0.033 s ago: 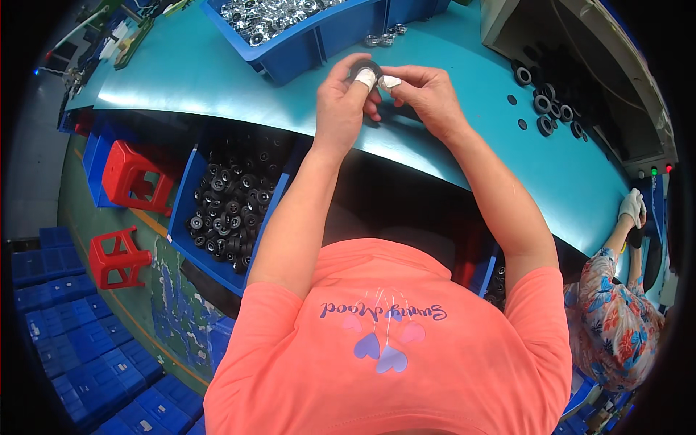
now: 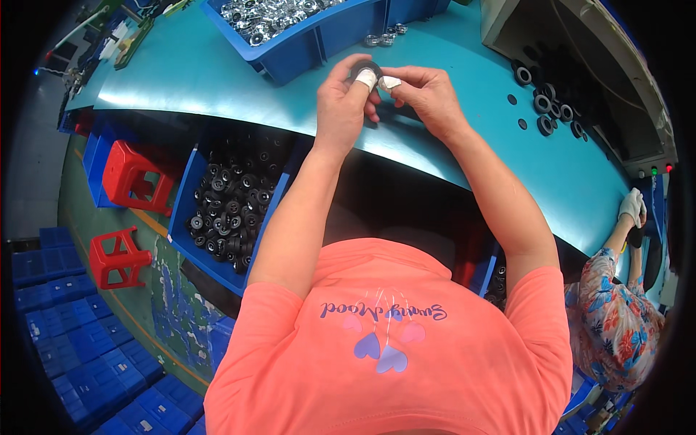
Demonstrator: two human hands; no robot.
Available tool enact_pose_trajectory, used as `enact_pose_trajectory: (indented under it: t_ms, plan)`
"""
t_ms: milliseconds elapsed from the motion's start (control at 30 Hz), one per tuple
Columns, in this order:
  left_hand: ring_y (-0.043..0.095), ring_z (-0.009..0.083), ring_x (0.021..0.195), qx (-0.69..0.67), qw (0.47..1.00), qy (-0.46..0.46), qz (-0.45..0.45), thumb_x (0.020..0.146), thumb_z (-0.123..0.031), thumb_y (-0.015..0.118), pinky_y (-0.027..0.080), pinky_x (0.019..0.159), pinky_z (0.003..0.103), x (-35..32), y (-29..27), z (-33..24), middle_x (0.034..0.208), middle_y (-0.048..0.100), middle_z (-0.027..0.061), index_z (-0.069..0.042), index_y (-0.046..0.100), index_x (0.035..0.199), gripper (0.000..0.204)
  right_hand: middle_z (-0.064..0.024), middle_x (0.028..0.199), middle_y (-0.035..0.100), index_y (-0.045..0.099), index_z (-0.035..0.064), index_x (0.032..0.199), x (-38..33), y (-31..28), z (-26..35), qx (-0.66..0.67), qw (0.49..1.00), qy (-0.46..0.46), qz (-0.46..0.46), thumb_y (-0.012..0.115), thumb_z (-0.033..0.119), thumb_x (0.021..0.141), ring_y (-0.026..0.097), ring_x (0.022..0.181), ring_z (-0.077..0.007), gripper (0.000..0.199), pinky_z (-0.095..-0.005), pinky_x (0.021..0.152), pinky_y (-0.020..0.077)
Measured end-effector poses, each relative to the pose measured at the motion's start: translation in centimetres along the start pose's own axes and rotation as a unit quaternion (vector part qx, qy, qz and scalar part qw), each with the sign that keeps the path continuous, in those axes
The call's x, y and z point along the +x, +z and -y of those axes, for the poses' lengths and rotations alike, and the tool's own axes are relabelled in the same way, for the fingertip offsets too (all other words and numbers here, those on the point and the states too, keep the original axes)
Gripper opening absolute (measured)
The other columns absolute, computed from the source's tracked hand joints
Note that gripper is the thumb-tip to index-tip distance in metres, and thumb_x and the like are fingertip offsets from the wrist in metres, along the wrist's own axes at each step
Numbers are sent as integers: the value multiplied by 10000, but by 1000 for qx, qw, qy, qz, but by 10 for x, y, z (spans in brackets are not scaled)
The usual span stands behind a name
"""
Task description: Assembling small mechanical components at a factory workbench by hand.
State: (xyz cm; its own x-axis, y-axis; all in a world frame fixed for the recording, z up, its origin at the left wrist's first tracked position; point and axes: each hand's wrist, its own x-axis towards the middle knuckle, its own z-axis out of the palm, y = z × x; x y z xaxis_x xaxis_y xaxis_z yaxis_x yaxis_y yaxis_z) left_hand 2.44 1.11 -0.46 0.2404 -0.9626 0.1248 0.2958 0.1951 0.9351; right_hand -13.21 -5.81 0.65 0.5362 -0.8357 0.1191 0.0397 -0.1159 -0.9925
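My left hand (image 2: pixel 344 99) is closed round a black rubber ring (image 2: pixel 356 67), its white-wrapped thumb lying across the ring's face. At the ring's right edge, my right hand (image 2: pixel 428 94) pinches with thumb and index finger; this thumb has a white wrap too. Fingers partly cover the ring, so whatever sits inside it is hidden. Both hands are above the front part of the teal tabletop (image 2: pixel 239 94). Just beyond them stands a blue bin (image 2: pixel 297 54) full of shiny metal-and-clear round parts (image 2: pixel 264 18).
Loose black rings (image 2: pixel 542 104) lie right, beside a beige machine housing (image 2: pixel 500 18). Several shiny round parts (image 2: pixel 388 38) sit by the bin. Below left, a blue crate (image 2: pixel 190 210) holds black wheels (image 2: pixel 232 210). Red stools (image 2: pixel 119 257) stand left. A co-worker's gloved hand (image 2: pixel 631 206) is far right.
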Motion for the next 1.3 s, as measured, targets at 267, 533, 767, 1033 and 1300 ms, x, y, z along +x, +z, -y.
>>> enact_pose_trajectory:
  t_ms: [267, 533, 767, 1033, 1300]
  plan:
    - [544, 84, 627, 20, 1000, 1, 3, 969, -83, 595, 500, 537, 249, 0, 3, 0, 864, 623, 37, -77, 559, 1331, 363, -61, 938, 721, 733, 11, 1140, 2, -4, -3, 53, 998, 33, 12, 683, 127, 837, 624, 803, -104, 327, -243, 717, 519]
    - [613, 139, 954, -33, 995, 37, 82, 918, 19, 639, 561, 682, 282, 1, 0, 3, 1146, 615, 55, -70, 423, 1464, 594, -46, 1007, 689, 698, -13, 1167, 8, -9, 0, 142, 986, 85, 27, 660, 158, 888, 601, 833, -90, 329, -239, 757, 529]
    - [625, 141, 942, -12, 998, 26, 65, 900, 21, 665, 555, 636, 273, -2, 3, 0, 1126, 630, 56, -56, 449, 1434, 582, -4, 879, 634, 673, -10, 1134, 8, -7, 2, 131, 986, 96, 37, 609, 174, 962, 568, 768, -64, 259, -223, 697, 507]
    - [639, 139, 862, 49, 998, 6, 26, 843, -5, 750, 538, 615, 251, -3, 13, -5, 1011, 639, 67, -53, 503, 1230, 461, -44, 940, 700, 740, 57, 1109, 7, -35, 2, -42, 997, 48, -51, 681, 293, 909, 597, 807, -105, 315, -271, 742, 508]
    - [534, 121, 768, 130, 981, 138, -43, 665, -161, 916, 505, 686, 297, -5, -7, 3, 867, 518, 13, -77, 456, 1048, 604, -139, 1107, 709, 733, 135, 1151, 7, -145, 32, -577, 784, -45, -226, 636, 254, 871, 679, 1015, -305, 320, -410, 920, 519]
